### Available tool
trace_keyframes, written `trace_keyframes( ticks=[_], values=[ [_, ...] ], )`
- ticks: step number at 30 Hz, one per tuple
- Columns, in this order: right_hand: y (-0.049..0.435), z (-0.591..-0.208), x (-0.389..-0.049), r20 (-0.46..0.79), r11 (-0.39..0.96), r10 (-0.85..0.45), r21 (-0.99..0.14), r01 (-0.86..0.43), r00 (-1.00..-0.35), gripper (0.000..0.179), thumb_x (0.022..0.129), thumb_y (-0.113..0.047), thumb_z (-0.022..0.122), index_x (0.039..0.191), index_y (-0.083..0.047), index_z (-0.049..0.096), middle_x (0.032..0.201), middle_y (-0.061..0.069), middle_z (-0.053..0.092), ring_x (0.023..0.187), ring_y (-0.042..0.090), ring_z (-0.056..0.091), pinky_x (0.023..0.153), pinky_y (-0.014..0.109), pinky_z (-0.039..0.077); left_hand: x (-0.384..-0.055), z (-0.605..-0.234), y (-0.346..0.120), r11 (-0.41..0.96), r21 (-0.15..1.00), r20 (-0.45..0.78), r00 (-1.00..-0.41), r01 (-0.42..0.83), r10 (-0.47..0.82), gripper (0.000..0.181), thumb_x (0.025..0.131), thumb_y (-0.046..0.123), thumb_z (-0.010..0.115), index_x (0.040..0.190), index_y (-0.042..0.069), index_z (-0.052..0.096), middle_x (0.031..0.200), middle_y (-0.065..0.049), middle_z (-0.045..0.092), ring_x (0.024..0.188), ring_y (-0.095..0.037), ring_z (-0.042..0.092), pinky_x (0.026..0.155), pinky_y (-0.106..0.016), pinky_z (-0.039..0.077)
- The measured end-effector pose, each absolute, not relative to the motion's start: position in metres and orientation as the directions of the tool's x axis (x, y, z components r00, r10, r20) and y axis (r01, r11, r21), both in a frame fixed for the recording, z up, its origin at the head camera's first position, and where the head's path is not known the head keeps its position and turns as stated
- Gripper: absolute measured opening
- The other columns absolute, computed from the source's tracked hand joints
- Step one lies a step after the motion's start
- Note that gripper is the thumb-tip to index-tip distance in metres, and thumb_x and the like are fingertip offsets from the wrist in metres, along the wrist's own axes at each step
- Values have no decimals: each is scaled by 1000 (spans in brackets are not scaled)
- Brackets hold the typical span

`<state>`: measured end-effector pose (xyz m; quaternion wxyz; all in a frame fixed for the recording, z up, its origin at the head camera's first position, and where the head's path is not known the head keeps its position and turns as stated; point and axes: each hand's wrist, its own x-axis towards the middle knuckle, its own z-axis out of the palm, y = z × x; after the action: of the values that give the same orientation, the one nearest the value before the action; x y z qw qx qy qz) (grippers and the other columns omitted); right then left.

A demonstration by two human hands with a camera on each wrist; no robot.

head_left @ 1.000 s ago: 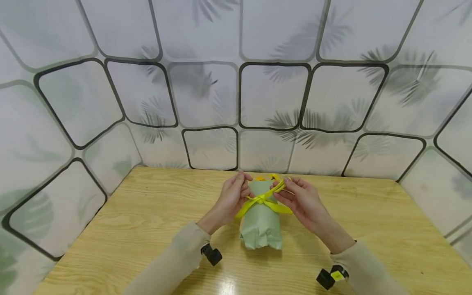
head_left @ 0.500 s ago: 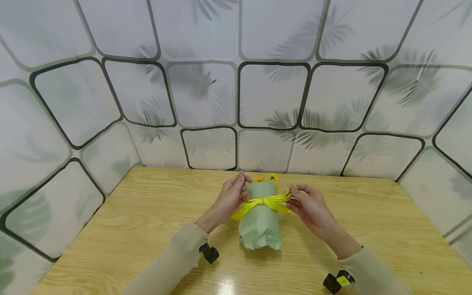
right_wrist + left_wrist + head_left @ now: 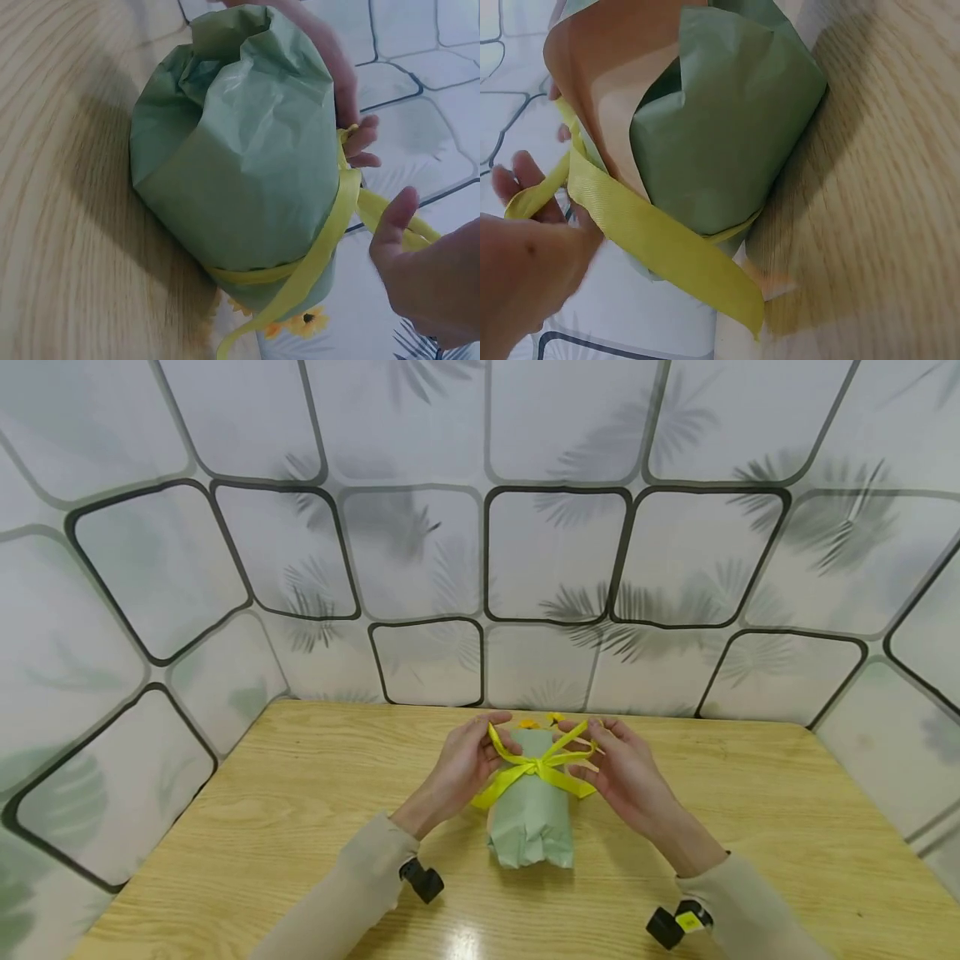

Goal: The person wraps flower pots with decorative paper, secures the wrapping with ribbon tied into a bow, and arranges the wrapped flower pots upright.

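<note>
A small flower bouquet in pale green wrapping paper (image 3: 531,822) lies on the table between my hands. Around its middle runs a yellow ribbon (image 3: 532,767), knotted on top, with two loops raised and two tails hanging at the sides. My left hand (image 3: 459,767) pinches the left loop between thumb and fingers. The right loop is pinched by my right hand (image 3: 628,778), whose lower fingers are spread. Yellow-orange flowers (image 3: 306,324) peek out at the far end. In the left wrist view, the wrapping's brown inner side (image 3: 622,67) shows along an overlap.
The bouquet rests on a light wooden table (image 3: 322,793). A patterned cloth screen (image 3: 420,552) encloses the table's back and sides. Each wrist wears a small black camera (image 3: 423,881).
My right hand drew the ribbon loops rightward, then came back toward the knot. The left hand now holds one loop, and the loops have spread apart to either side.
</note>
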<state>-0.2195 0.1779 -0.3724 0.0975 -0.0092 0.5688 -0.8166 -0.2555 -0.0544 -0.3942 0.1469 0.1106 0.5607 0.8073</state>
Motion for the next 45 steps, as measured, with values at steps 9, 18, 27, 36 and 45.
trace_keyframes(
  ticks=[9,18,27,36,45],
  values=[
    [182,-379,-221,-197,-292,-116,-930,223,-974,12,111,-17,41,117,-7,39,85,-1,62,91,12,71,88,22,59,-256,-399,-52,5,998,59,-937,65,344,40,114,29,28,112,2,58,66,2,37,65,-14,42,68,-26,43],
    [189,-390,-222,-243,-208,-115,-942,263,-963,13,109,-9,46,119,-4,39,87,1,60,89,13,71,83,22,60,-262,-406,-62,23,996,69,-897,88,437,36,114,24,28,106,1,55,62,3,32,61,-15,34,65,-28,37],
    [191,-393,-220,-244,-199,-133,-943,267,-961,20,110,-14,47,124,-2,41,91,1,63,92,12,72,85,20,59,-261,-406,-65,41,995,64,-898,90,434,38,114,26,30,110,1,57,63,3,34,65,-17,39,71,-31,42],
    [207,-399,-214,-191,4,-233,-981,195,-954,55,107,-32,56,145,2,36,132,16,63,114,22,71,95,32,59,-243,-398,-83,198,967,68,-913,159,402,44,106,37,57,143,14,52,136,-8,58,124,-25,56,102,-46,53],
    [217,-408,-208,-305,295,-401,-936,194,-863,101,102,-30,65,162,0,-10,154,35,41,130,36,60,98,45,58,-233,-408,-106,325,943,-220,-864,-70,452,88,94,37,76,159,14,21,148,-23,48,109,-28,69,91,-43,59]
  ],
)
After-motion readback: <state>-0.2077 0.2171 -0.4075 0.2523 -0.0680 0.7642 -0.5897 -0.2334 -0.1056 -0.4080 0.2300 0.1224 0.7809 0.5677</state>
